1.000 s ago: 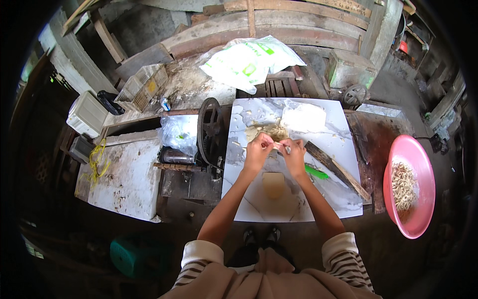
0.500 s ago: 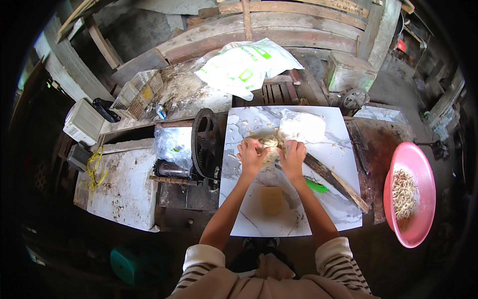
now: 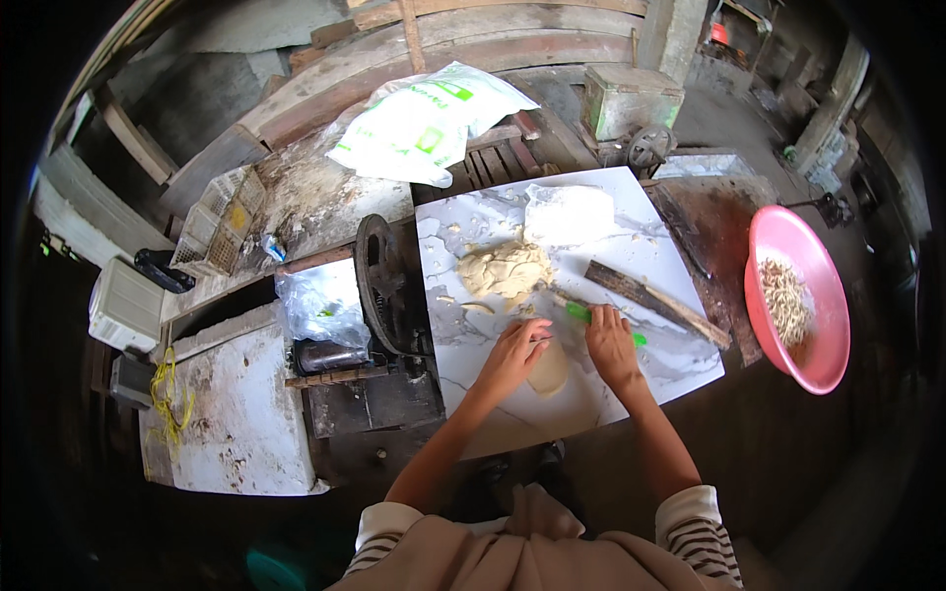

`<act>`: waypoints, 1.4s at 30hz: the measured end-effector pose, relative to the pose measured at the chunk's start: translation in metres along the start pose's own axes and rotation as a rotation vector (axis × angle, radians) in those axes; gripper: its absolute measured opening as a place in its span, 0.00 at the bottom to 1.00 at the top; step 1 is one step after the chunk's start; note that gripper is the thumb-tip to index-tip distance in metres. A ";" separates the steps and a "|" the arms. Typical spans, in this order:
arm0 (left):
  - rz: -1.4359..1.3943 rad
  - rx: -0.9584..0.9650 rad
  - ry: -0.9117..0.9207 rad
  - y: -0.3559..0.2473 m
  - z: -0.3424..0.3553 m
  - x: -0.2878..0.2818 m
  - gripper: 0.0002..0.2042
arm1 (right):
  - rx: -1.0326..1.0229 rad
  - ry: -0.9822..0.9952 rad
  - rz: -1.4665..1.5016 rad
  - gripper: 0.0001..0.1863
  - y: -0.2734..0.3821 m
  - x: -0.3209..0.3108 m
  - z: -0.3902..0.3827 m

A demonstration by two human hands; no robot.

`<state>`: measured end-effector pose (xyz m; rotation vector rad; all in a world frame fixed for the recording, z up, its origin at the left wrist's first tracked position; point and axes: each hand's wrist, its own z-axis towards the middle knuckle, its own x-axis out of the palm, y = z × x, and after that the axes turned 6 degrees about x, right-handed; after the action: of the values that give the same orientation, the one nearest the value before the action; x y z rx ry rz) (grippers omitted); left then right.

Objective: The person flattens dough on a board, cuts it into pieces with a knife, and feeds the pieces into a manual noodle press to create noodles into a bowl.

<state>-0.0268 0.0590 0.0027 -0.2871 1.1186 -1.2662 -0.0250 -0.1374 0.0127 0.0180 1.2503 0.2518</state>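
A lump of pale dough (image 3: 505,268) lies on the white marbled board (image 3: 453,394), with crumbs and small scraps around it. My right hand (image 3: 613,347) is closed over the green handle (image 3: 578,311) of what looks like a knife, which shows on both sides of my fingers. Its blade points toward the dough and is barely visible. To the left, my left hand (image 3: 514,357) is loosely bent with fingers apart, at the upper edge of a flat tan piece (image 3: 548,372). I see nothing held in it.
A clear bag of white powder (image 3: 570,215) and a dark wooden stick (image 3: 645,295) share the board. On the right is a pink basin (image 3: 836,340) holding pale strips. A hand-wheel machine (image 3: 374,286) stands left of the board; a white-green sack (image 3: 424,128) lies behind.
Both hands have left the dough and come nearer to me. My right hand has taken hold of the green handle; my left is beside the tan piece. The view has turned.
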 end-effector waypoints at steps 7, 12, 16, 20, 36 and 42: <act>-0.071 0.087 0.082 0.012 -0.006 -0.011 0.19 | 0.270 0.306 0.133 0.35 0.053 -0.047 -0.046; -0.100 0.113 0.109 0.018 -0.006 -0.012 0.20 | 0.374 0.350 0.039 0.36 0.080 -0.051 -0.067; -0.073 0.156 0.105 0.018 -0.006 -0.014 0.20 | 0.389 0.382 0.011 0.36 0.093 -0.053 -0.068; -0.063 0.160 0.111 0.018 -0.005 -0.016 0.19 | 0.380 0.399 -0.016 0.37 0.095 -0.051 -0.067; -0.011 0.207 0.089 0.016 -0.007 -0.009 0.16 | 0.330 0.330 -0.082 0.38 0.090 -0.038 -0.078; 0.074 0.215 0.112 0.021 -0.013 -0.007 0.15 | 0.348 0.349 -0.007 0.39 0.090 -0.053 -0.104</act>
<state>-0.0235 0.0769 -0.0147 -0.0135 1.0665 -1.3367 -0.1542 -0.0733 0.0432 0.2791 1.6291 0.0270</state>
